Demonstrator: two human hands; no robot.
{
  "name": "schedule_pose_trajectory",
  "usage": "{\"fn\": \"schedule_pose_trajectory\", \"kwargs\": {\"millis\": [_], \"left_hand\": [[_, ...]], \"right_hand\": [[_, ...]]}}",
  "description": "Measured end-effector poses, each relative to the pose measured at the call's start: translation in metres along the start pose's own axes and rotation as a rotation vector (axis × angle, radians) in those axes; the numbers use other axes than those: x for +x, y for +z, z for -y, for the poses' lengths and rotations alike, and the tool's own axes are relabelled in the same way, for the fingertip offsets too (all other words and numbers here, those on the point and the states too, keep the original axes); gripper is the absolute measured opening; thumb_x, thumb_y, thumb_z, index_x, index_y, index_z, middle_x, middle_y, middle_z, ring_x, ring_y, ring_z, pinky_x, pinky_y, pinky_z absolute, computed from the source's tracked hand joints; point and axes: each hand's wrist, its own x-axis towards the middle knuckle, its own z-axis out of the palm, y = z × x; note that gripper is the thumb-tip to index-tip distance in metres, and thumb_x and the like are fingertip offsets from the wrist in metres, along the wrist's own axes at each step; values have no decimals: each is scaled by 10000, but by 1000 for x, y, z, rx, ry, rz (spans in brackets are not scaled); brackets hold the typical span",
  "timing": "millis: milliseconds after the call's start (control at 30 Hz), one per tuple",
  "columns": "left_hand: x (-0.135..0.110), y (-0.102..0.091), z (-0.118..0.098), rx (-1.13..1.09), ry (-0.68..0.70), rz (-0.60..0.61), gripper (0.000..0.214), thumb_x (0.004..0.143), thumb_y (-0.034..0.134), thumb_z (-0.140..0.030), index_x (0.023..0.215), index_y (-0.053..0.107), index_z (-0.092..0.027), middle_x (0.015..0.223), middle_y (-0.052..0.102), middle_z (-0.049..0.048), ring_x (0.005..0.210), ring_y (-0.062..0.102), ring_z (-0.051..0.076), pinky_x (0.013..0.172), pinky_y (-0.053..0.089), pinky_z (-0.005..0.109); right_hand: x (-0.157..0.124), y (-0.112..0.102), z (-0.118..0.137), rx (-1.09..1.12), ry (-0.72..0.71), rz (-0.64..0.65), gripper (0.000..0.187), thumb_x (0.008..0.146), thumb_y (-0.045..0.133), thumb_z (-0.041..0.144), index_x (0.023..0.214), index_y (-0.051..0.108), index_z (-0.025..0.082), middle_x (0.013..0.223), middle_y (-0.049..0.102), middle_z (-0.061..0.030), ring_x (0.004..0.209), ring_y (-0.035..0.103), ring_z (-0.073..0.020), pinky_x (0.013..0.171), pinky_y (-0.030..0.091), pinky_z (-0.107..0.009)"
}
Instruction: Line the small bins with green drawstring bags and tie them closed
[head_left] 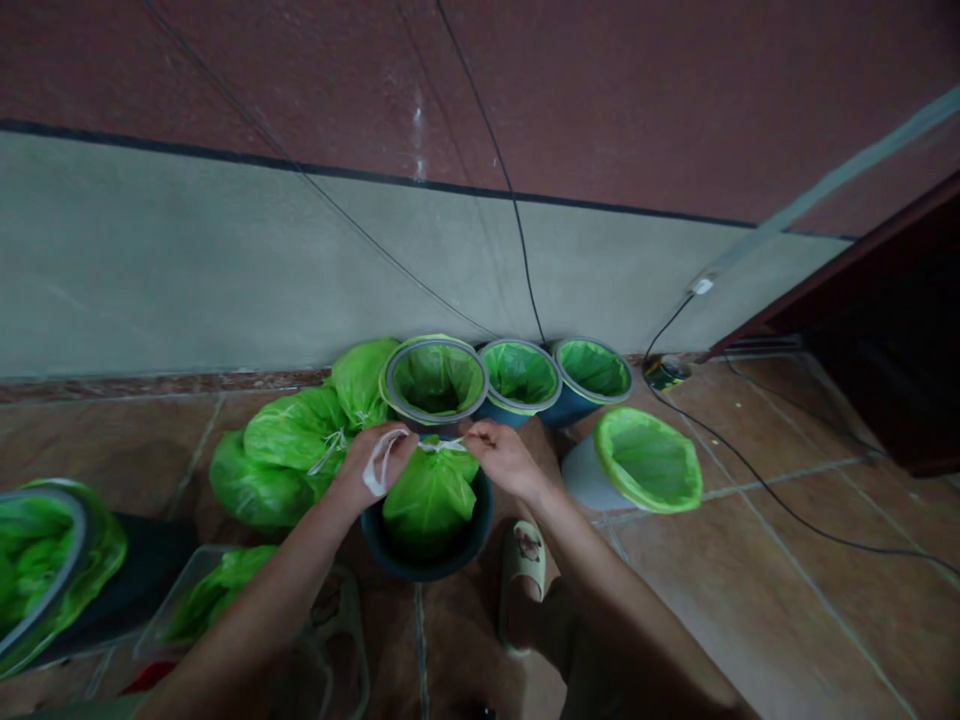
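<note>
A green plastic bag (pixel 429 495) stands bunched up inside a dark round bin (pixel 431 560) on the tiled floor. My left hand (pixel 375 462) is closed on a white drawstring (pixel 379 465) at the bag's top left. My right hand (pixel 504 455) pinches the other end of the string at the bag's top right. Between the two hands the string is stretched over the gathered mouth of the bag.
Three bins lined with green bags (pixel 435 380) (pixel 520 378) (pixel 592 375) stand along the wall, another (pixel 637 462) lies tilted at right. Tied green bags (pixel 289 445) pile at left, another lined bin (pixel 45 560) at far left. Cables (pixel 750 470) cross the floor. My sandalled foot (pixel 523 565) is below.
</note>
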Motion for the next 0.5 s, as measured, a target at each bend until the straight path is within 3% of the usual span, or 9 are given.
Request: {"fn": "schedule_pose_trajectory", "kwargs": {"millis": [100,267,367,500], "left_hand": [[0,6,-18,-372,-202,45,271,778,520,-370,574,564,-197,541,550,-10,555,516,136,549,367,254],[-3,10,-33,-871,-382,51,326,710,602,-400,548,409,-193,665,650,13,486,489,88,483,360,236],[-4,9,-33,-981,-412,79,343,709,653,-421,592,436,-183,616,604,-22,471,487,74,472,353,218],[-4,12,-30,-993,-401,116,328,718,688,-435,640,531,-159,614,577,-28,521,509,72,505,371,209]], "right_hand": [[2,9,1,430,88,-14,185,752,591,336,697,643,167,638,566,20,586,466,-97,573,363,-223],[-2,5,15,816,249,39,252,636,740,375,697,618,164,575,541,41,451,348,-46,428,215,-205],[-6,-3,19,893,283,185,276,625,770,361,690,578,173,493,437,86,400,251,-27,395,120,-207],[-7,-6,15,796,246,285,240,677,739,351,690,590,163,524,472,72,414,292,-25,396,148,-199]]}}
